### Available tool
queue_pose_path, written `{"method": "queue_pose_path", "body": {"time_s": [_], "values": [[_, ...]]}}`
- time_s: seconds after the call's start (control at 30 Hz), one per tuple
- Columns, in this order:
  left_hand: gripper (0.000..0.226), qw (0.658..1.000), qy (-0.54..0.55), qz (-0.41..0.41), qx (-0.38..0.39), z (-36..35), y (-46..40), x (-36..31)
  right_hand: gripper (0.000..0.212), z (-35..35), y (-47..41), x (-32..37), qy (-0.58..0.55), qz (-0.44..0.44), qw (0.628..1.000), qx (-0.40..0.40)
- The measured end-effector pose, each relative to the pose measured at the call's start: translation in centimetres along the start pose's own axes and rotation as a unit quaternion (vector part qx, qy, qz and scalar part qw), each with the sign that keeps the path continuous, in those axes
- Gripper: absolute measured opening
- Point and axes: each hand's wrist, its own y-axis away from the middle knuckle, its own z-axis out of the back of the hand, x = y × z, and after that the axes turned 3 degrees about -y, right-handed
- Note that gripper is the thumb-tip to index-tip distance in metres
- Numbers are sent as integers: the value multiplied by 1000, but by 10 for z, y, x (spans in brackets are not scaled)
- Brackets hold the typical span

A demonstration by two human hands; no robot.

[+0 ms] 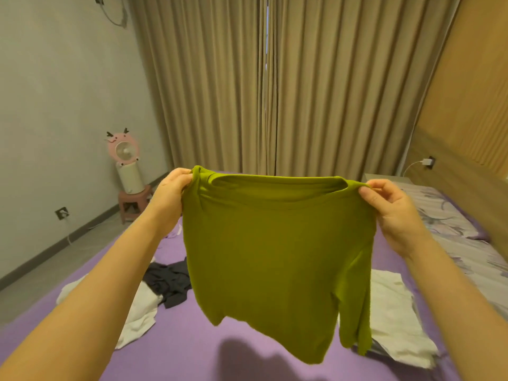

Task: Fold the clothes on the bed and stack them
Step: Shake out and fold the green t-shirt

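An olive-green top (275,248) hangs spread out in the air above the purple bed (181,350). My left hand (171,192) grips its left shoulder. My right hand (395,213) pinches its right shoulder. The neckline faces up and the hem dangles just over the sheet. A crumpled white garment (140,312) and a dark grey garment (169,281) lie on the bed at the left. White clothes (395,320), laid flat, sit at the right, partly hidden behind the green top.
A floral pillow (450,229) lies at the bed's right end by a wooden headboard wall (467,111). Beige curtains (275,78) hang behind the bed. A pink fan (125,158) stands on a small stool at the left wall.
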Motion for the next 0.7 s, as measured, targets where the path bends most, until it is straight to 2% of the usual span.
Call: {"method": "queue_pose_path", "body": {"time_s": [0.1, 0.17, 0.23, 0.3, 0.33, 0.47, 0.6, 0.7], "values": [[18, 999, -37, -16, 32, 13, 7, -2, 48, 0, -4, -1, 10, 4, 1000, -11], [15, 998, -55, -14, 39, 21, 15, -4, 58, -1, -7, -4, -3, 7, 1000, -21], [14, 997, -73, 4, 29, 25, 23, -7, 47, -9, -8, -6, -9, 5, 1000, -28], [16, 996, -83, 34, 30, 19, 31, -9, 18, -23, -5, -7, -1, 0, 1000, -14], [17, 995, -74, 51, 41, 11, 36, -10, 14, -31, -3, -8, 23, 2, 1000, -8], [23, 992, -13, 102, 76, -32, 53, -12, 31, -76, 26, -8, 116, 39, 991, 52], [30, 987, 28, 114, 112, -63, 66, -15, 13, -117, 61, -14, 153, 55, 982, 97], [29, 990, 34, 102, 90, -72, 72, -14, 25, -132, 78, -21, 240, 90, 961, 106]]}}
